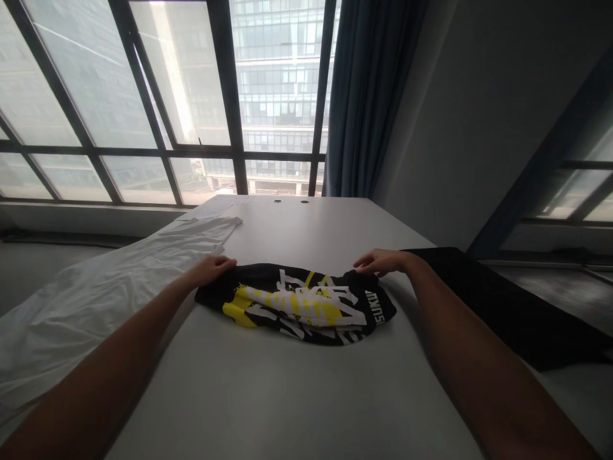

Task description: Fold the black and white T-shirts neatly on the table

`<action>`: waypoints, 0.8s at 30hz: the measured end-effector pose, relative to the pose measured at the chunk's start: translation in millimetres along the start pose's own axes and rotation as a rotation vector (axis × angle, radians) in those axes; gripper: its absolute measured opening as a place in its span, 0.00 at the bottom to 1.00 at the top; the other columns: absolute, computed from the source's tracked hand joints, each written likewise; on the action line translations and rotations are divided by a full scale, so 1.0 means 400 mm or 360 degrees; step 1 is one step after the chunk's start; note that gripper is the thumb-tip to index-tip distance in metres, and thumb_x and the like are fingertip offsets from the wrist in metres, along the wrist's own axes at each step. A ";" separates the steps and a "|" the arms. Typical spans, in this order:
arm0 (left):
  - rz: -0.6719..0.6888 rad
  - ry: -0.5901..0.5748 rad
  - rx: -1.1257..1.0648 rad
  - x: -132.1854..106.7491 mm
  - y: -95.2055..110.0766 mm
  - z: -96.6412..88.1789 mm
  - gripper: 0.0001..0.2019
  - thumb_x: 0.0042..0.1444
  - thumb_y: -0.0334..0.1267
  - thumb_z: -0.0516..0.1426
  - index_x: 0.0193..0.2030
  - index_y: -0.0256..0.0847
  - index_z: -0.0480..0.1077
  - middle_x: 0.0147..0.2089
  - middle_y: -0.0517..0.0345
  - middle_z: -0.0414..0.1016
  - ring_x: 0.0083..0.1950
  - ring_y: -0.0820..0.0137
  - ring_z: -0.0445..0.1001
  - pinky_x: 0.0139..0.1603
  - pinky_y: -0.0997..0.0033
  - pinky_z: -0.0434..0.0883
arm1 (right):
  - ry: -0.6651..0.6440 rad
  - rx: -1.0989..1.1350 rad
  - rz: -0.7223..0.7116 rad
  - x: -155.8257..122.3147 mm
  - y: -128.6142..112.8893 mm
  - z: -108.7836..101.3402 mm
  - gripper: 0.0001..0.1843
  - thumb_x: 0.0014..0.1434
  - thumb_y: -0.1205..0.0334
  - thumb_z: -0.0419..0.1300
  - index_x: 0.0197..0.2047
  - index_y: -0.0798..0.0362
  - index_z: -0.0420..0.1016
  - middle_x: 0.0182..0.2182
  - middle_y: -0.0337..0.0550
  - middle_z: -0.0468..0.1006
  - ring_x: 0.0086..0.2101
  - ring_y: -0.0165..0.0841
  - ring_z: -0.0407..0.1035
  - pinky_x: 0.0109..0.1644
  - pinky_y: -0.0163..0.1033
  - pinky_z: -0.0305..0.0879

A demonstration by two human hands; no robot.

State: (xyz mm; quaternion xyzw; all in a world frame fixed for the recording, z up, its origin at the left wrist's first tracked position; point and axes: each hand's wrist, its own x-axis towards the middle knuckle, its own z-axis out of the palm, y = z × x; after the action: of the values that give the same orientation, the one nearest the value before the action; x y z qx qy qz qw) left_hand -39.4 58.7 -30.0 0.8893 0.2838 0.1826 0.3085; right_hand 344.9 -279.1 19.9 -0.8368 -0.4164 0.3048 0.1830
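A black garment [301,306] with yellow and white print lies bunched in a wide, low strip on the white table [297,396] in front of me. White letters run along its right end. At its far left corner my left hand [211,269] is closed on the cloth, its fingertips partly hidden. My right hand [382,260] holds the far right edge, where the fabric is gathered into a small lump under the fingers. Its fingers point left and the thumb is mostly hidden. I cannot tell the garment's exact kind.
White cloth [158,262] lies crumpled along the table's left side and hangs over that edge. Black cloth [498,300] is spread on the right, beyond my right forearm. Behind the table are large windows and a blue curtain [373,96].
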 end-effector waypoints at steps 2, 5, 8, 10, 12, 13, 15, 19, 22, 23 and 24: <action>0.0080 0.0003 0.0168 0.011 0.005 0.033 0.37 0.43 0.69 0.60 0.49 0.41 0.80 0.50 0.43 0.82 0.51 0.49 0.79 0.54 0.55 0.74 | 0.0003 -0.0135 0.0005 0.022 0.014 0.011 0.29 0.41 0.54 0.74 0.49 0.50 0.83 0.45 0.48 0.83 0.42 0.41 0.78 0.40 0.39 0.74; 0.0150 -0.0038 0.0229 0.021 0.019 0.065 0.36 0.35 0.67 0.65 0.46 0.43 0.80 0.65 0.41 0.73 0.65 0.47 0.71 0.66 0.55 0.66 | 0.0012 -0.0324 -0.0037 0.043 0.019 0.025 0.23 0.36 0.59 0.75 0.40 0.50 0.84 0.38 0.43 0.83 0.38 0.39 0.77 0.40 0.39 0.73; 0.0213 -0.0305 0.0027 0.015 0.030 0.058 0.28 0.32 0.65 0.69 0.33 0.44 0.78 0.63 0.45 0.75 0.64 0.48 0.71 0.67 0.55 0.65 | 0.0019 -0.0435 -0.0025 0.044 0.011 0.038 0.14 0.35 0.62 0.74 0.30 0.50 0.81 0.30 0.39 0.81 0.35 0.38 0.75 0.39 0.39 0.71; 0.0207 -0.0475 -0.0172 -0.001 0.034 0.043 0.25 0.34 0.62 0.70 0.30 0.44 0.76 0.52 0.48 0.82 0.55 0.51 0.77 0.61 0.54 0.71 | -0.0003 -0.0430 -0.0014 0.035 0.005 0.044 0.12 0.36 0.62 0.73 0.26 0.51 0.77 0.26 0.37 0.78 0.34 0.37 0.74 0.38 0.38 0.69; 0.0143 -0.0482 -0.0333 -0.022 0.036 0.031 0.22 0.38 0.60 0.69 0.31 0.45 0.76 0.38 0.53 0.82 0.44 0.54 0.80 0.51 0.55 0.76 | -0.0047 -0.0366 -0.0028 0.023 -0.001 0.049 0.11 0.37 0.62 0.72 0.24 0.51 0.75 0.24 0.36 0.76 0.33 0.36 0.73 0.37 0.37 0.68; 0.0113 -0.0411 -0.0376 -0.031 0.038 0.027 0.21 0.41 0.60 0.67 0.31 0.45 0.76 0.34 0.54 0.81 0.40 0.55 0.80 0.47 0.55 0.77 | -0.0092 -0.0313 -0.0033 0.017 -0.004 0.050 0.11 0.38 0.62 0.72 0.24 0.51 0.74 0.24 0.36 0.76 0.34 0.36 0.73 0.37 0.37 0.68; 0.0086 -0.0197 -0.0343 -0.037 0.051 0.016 0.19 0.44 0.60 0.65 0.31 0.46 0.77 0.30 0.55 0.79 0.37 0.56 0.79 0.44 0.57 0.77 | -0.0188 -0.0231 -0.0004 0.007 -0.012 0.046 0.11 0.38 0.62 0.71 0.27 0.51 0.76 0.26 0.37 0.78 0.34 0.36 0.73 0.37 0.36 0.68; -0.0017 0.0100 0.0161 0.024 0.129 -0.073 0.10 0.44 0.47 0.67 0.30 0.44 0.78 0.30 0.55 0.78 0.39 0.56 0.79 0.45 0.58 0.75 | 0.0136 -0.0495 0.0085 0.002 -0.051 -0.017 0.11 0.41 0.69 0.69 0.32 0.52 0.80 0.30 0.41 0.80 0.35 0.39 0.75 0.39 0.39 0.69; -0.0033 0.0441 0.0376 0.102 0.219 -0.202 0.07 0.48 0.38 0.64 0.34 0.39 0.77 0.38 0.52 0.80 0.48 0.54 0.77 0.53 0.56 0.71 | 0.1264 -0.0605 -0.0087 -0.007 -0.097 -0.118 0.12 0.52 0.68 0.63 0.41 0.54 0.81 0.38 0.50 0.81 0.42 0.44 0.75 0.46 0.43 0.68; -0.0001 0.0640 0.0402 0.122 0.249 -0.244 0.08 0.54 0.38 0.61 0.39 0.37 0.77 0.43 0.52 0.79 0.54 0.55 0.74 0.58 0.55 0.68 | 0.1635 -0.0564 -0.0166 -0.013 -0.113 -0.153 0.13 0.57 0.66 0.60 0.46 0.54 0.80 0.42 0.52 0.81 0.45 0.45 0.74 0.48 0.45 0.67; 0.0121 0.0971 0.0415 0.136 0.278 -0.280 0.10 0.58 0.37 0.59 0.42 0.35 0.76 0.47 0.53 0.78 0.56 0.57 0.72 0.60 0.56 0.65 | 0.1921 -0.0513 -0.0234 -0.020 -0.128 -0.186 0.15 0.61 0.64 0.56 0.49 0.54 0.78 0.45 0.54 0.80 0.47 0.46 0.73 0.50 0.47 0.67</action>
State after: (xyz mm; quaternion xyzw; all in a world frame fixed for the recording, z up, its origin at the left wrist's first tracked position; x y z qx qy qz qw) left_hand -9.7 70.2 134.1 0.8356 0.3506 0.4140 0.0858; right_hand 360.3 -259.5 107.1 -0.8477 -0.3370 -0.3011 0.2777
